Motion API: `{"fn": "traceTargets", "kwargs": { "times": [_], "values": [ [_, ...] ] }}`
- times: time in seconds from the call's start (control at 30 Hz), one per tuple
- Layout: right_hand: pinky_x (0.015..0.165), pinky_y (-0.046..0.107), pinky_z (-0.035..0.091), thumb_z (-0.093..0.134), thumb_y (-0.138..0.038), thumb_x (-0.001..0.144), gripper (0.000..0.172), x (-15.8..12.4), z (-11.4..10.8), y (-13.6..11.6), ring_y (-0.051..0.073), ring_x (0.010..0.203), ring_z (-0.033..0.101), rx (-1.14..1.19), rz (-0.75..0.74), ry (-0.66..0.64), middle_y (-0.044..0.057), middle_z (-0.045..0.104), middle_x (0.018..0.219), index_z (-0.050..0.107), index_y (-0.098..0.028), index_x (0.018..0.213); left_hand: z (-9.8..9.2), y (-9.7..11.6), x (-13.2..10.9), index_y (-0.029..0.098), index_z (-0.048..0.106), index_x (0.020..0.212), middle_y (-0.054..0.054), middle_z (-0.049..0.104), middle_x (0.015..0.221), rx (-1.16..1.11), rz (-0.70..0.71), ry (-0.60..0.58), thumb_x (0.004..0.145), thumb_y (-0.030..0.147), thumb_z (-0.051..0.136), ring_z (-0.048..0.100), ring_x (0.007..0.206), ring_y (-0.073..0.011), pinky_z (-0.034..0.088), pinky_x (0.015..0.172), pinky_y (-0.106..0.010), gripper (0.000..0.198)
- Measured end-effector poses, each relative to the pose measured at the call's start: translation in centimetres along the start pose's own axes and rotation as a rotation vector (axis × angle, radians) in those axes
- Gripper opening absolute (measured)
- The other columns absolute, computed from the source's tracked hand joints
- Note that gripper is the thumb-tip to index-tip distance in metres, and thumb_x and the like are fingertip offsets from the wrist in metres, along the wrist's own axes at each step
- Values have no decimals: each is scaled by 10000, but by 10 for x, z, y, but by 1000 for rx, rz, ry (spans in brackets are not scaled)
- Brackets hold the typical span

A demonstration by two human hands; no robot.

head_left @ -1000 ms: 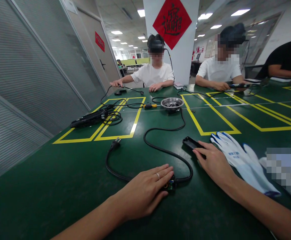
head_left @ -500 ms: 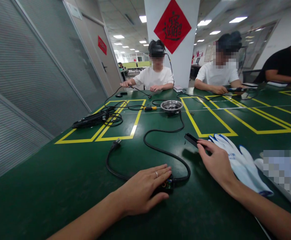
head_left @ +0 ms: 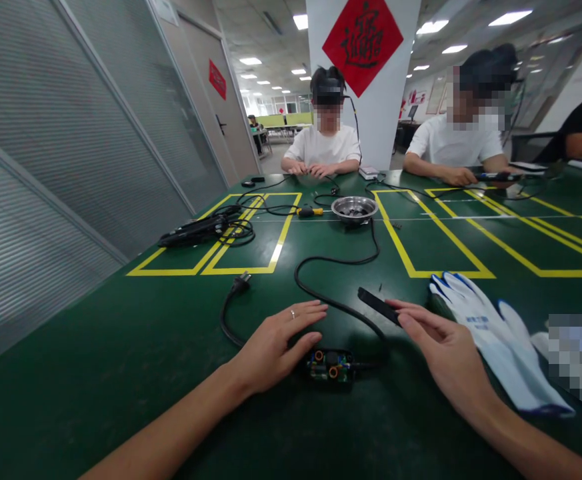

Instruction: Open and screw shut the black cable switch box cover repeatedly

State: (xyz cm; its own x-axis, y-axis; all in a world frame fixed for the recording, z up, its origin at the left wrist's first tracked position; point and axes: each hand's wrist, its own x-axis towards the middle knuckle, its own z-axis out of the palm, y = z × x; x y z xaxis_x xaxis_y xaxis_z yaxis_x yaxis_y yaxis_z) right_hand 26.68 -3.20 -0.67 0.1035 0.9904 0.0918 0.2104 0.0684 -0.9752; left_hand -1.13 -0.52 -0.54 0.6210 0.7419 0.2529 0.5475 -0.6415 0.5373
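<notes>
- Left hand (head_left: 281, 340), ring on one finger: palm down, fingers extended, thumb spread away from them; nothing visibly gripped. Whether the thumb touches the casing beside it cannot be told.
- Right hand (head_left: 445, 343): thumb and fingers pinched on one end of a black cover (head_left: 378, 307), the far end pointing up and to the left, clear of the circuit board.
- Circuit board (head_left: 331, 365), with two copper-coloured coils: seated in an open black casing on the green table (head_left: 135, 387), between the two hands.
- Black cable (head_left: 321, 297): runs from the right end of the casing, winding back toward the bowl.
- Plug (head_left: 242, 282): on the table beyond the left hand, its cord passing behind that hand.
- Small dark piece (head_left: 381, 288): on the table, just beyond the cover; too small to identify.
- White gloves (head_left: 491, 340), blue-edged: beside the right hand.
- Metal bowl (head_left: 355, 208), dark items inside; yellow-and-black screwdriver (head_left: 311, 212) to its left.
- Bundle of black cables (head_left: 195, 230): farther left, lying across yellow tape (head_left: 241, 271).
</notes>
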Motion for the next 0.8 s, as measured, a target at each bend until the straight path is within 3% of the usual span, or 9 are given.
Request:
{"fn": "traceTargets", "kwargs": {
  "times": [0.13,0.27,0.4,0.47,0.53,0.6,0.7,0.8],
  "values": [
    [957,423,500,625,-342,815,177,-8,5,2,228,1109,608,5,-137,-137,80,633,1227,729,-231,905,1,14,2,227,568,1281,-60,547,1360,-114,-29,39,940,335,534,414,1329,-248,342,1107,-460,360],
    [981,392,482,643,-303,812,118,-17,12,-1,198,1135,578,-125,-320,-299,54,608,1218,717,-268,897,13,41,2,225,576,1273,-60,565,1335,-400,-105,43,861,430,642,482,1260,-277,383,1068,-431,464],
    [965,351,485,642,-294,815,80,-25,22,-4,182,1137,559,-201,-459,-344,57,587,1192,694,-247,853,25,58,1,196,548,1278,-66,621,1247,-743,-264,105,861,435,642,583,1130,-274,478,964,-400,490],
    [976,350,477,640,-311,816,148,-28,24,-3,181,1157,543,-219,-487,-368,61,575,1210,671,-248,947,22,59,0,182,524,1284,-82,613,1250,-809,-271,137,863,408,646,582,1134,-280,497,938,-393,493],
    [993,365,464,646,-327,811,315,-27,22,0,184,1170,529,-269,-487,-372,71,561,1236,607,-244,1112,11,55,-1,186,509,1286,-91,603,1246,-743,-214,134,881,386,625,580,1130,-272,501,930,-389,466],
    [992,395,456,634,-321,818,404,-25,17,3,192,1148,530,-395,-484,-393,77,559,1232,552,-235,1204,-4,47,-3,219,491,1315,-82,596,1227,-500,-125,91,891,351,615,558,1142,-258,469,968,-397,461],
    [950,454,455,574,-274,852,273,-20,10,10,210,1059,544,-651,-500,-461,62,592,1127,614,-241,1121,-20,32,-4,271,404,1406,-86,518,1287,-69,-29,-32,896,307,604,526,1141,-249,431,998,-416,549],
    [904,465,452,511,-232,884,218,-17,8,16,205,974,547,-790,-513,-480,51,603,1024,662,-252,1039,-18,23,-6,281,342,1441,-88,488,1305,126,-20,-163,916,338,573,557,1079,-241,463,957,-410,577]
  ]
}}
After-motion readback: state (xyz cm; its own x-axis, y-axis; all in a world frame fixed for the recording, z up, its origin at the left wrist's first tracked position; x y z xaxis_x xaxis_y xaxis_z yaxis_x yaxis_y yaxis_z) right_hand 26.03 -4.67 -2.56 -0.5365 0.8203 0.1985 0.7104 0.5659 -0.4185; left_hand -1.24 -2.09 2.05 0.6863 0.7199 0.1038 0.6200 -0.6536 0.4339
